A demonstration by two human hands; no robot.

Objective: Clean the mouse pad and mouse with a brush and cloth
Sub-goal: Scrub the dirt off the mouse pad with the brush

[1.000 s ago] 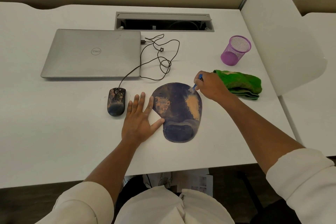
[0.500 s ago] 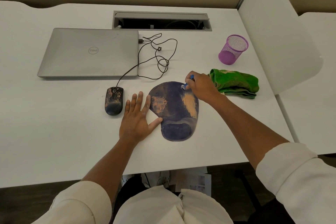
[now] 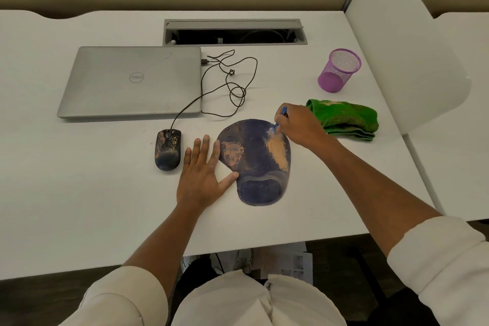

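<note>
White laminate covers the bench [image 3: 79,193], whose near edge cuts off the person's lap and both cream sleeves at the bottom of the frame. A closed grey laptop [image 3: 132,82] lies at the back left, with a thin black cable [image 3: 232,87] looping beside it; whether its plug sits in the laptop is too small to tell. The dark blue mouse pad [image 3: 256,167] lies in the middle, smeared with tan powder in two patches. A folded green cloth [image 3: 346,119] rests to its right, its left end partly hidden behind the right hand [image 3: 299,124]. That hand's fingers curl tightly round a blue brush [image 3: 276,127], of which only the handle tip and a pale bristle end on the pad's upper right show. The left hand [image 3: 201,174] lies flat with fingers spread, thumb touching the pad's left edge. A powder-speckled mouse [image 3: 168,149] sits just beside it. A purple mesh cup [image 3: 340,70] stands behind the cloth.
</note>
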